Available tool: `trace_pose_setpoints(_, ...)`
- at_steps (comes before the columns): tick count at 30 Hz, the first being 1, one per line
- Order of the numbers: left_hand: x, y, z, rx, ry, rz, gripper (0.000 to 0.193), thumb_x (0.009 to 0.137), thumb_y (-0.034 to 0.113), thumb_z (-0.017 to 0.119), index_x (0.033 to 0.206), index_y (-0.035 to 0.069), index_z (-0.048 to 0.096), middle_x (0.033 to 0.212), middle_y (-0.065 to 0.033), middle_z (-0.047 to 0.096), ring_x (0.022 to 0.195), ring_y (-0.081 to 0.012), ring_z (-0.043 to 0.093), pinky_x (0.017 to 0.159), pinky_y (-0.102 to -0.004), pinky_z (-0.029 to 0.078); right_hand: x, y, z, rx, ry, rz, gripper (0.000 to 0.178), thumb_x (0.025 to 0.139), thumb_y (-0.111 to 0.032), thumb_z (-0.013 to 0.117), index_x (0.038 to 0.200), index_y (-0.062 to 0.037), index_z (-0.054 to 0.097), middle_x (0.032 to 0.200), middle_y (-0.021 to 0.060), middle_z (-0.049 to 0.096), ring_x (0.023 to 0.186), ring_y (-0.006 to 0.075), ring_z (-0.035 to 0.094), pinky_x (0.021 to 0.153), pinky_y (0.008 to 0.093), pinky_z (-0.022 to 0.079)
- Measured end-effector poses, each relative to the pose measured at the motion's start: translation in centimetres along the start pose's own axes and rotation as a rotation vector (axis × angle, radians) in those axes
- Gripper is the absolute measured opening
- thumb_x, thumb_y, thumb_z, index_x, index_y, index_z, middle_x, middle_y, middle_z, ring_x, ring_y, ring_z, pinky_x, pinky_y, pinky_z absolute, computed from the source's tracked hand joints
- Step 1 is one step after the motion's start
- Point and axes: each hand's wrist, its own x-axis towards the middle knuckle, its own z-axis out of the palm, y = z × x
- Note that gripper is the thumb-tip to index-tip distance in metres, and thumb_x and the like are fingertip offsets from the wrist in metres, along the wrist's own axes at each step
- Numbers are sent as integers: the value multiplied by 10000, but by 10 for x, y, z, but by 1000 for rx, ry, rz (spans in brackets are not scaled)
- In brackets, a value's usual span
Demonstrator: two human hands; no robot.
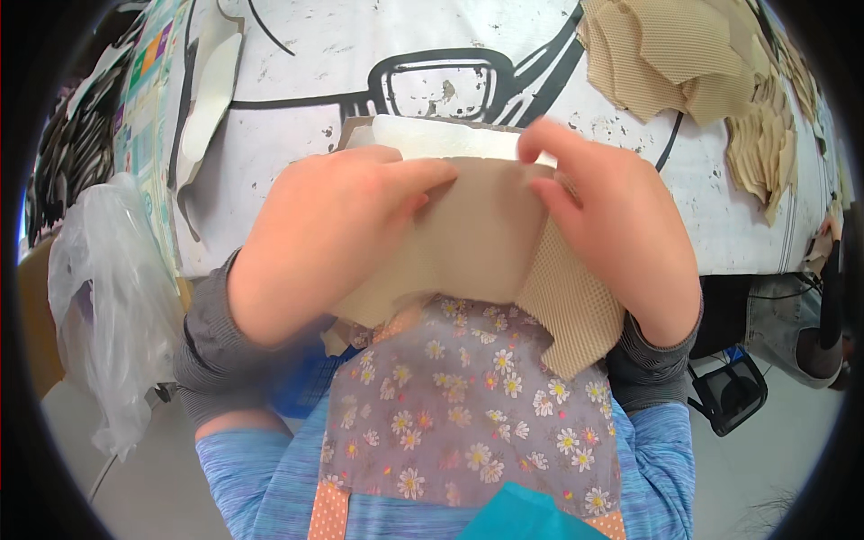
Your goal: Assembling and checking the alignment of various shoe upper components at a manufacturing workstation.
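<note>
A beige piece of sheet material (pixel 490 225), smooth on one part and ribbed mesh on another, hangs over the table's near edge toward my lap. A white strip (pixel 450 135) with a grey-brown edge lies along its far side. My left hand (pixel 328 225) grips the beige piece at its left, index finger stretched across the upper edge and the other fingers mostly hidden. At the upper right corner is my right hand (pixel 612 198), its thumb and bent index finger apart by the white strip. The fingertips there are slightly blurred, and the remaining fingers are hidden.
Stacked beige mesh pieces (pixel 666 54) lie at the far right, with a smaller stack (pixel 763 148) nearer. A white and grey cut piece (pixel 209 108) sits at left. Beyond it are dark layered pieces (pixel 72 144) and a clear plastic bag (pixel 117 297). Someone's arm (pixel 832 261) shows at right.
</note>
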Motion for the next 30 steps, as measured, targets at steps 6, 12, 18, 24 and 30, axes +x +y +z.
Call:
trace_pose_setpoints(6,2,-6,-25,83,-256,99,265,766,85,664,1012,163,725,642,-60,526,581,-260,555,521,-363,436,-3,4,-15,-46,-247,-118,266,742,7,630,981,-100,681,716,110,530,663,289,576,577,372,455)
trace_pose_setpoints(12,15,-19,-28,75,-268,127,343,726,64,694,1043,192,725,643,-60,477,540,-245,518,475,-354,405,2,2,-21,-50,-204,-83,330,694,39,619,974,-115,699,738,86,506,628,277,560,534,359,437)
trace_pose_setpoints(18,21,-20,-22,123,-264,126,432,708,18,677,1096,206,706,654,-51,475,542,-243,521,475,-347,422,10,3,-15,-151,-179,-53,338,685,29,615,975,-119,706,692,86,485,595,282,545,513,371,424)
trace_pose_setpoints(24,34,-25,-15,159,-206,119,443,710,13,662,1110,199,695,682,-52,499,554,-241,532,484,-348,431,25,4,-8,-251,-113,-35,324,700,17,595,970,-114,716,699,94,492,612,290,551,521,386,424)
trace_pose_setpoints(30,38,-25,-7,218,-193,85,398,730,14,649,1091,172,702,693,-54,514,562,-241,540,496,-345,433,32,8,-3,-299,-112,-33,306,714,11,580,966,-99,714,723,102,510,642,301,562,545,392,434)
